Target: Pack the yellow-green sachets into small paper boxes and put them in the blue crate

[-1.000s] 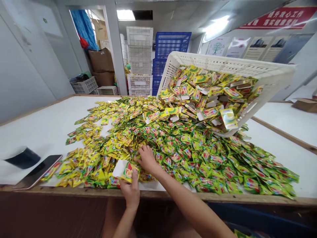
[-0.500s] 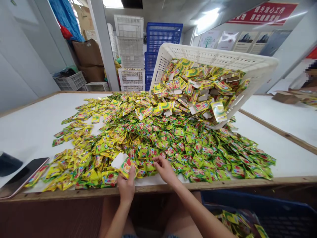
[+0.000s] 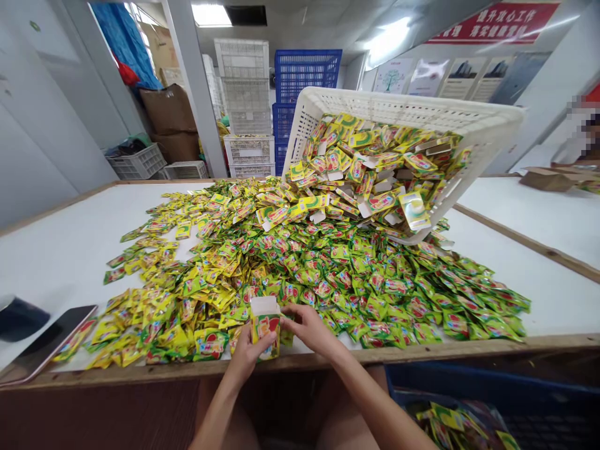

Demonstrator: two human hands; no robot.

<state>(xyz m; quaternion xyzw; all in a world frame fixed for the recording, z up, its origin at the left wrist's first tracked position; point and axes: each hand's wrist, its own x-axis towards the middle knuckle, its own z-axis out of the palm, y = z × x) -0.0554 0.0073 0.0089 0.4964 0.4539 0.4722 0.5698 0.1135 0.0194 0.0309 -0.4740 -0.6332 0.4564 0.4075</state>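
Upright in my left hand (image 3: 249, 353) is a small yellow-and-green cardboard box (image 3: 266, 331) with a red fruit picture and its white top flap raised. My left fingers and thumb grip its lower part. My right hand (image 3: 307, 328) is at the box's upper right edge, fingers bent and drawn together; whatever is between them is too hidden to name. Around and behind both hands lies a broad heap of small green sachets (image 3: 356, 281) and yellow sachets (image 3: 206, 275), spread over the white table (image 3: 70, 250).
A tipped white plastic basket (image 3: 487, 125) spills similar boxes (image 3: 384, 169) onto the heap. At left lie a phone (image 3: 51, 344) and a dark cup (image 3: 21, 319). Below the table's wooden edge, a blue crate (image 3: 469, 381) holds more packs. Stacked crates (image 3: 246, 106) stand behind.
My left hand has moved right with the box and turned it upright. My right hand has shifted slightly left, from over the sachets to the box's edge.
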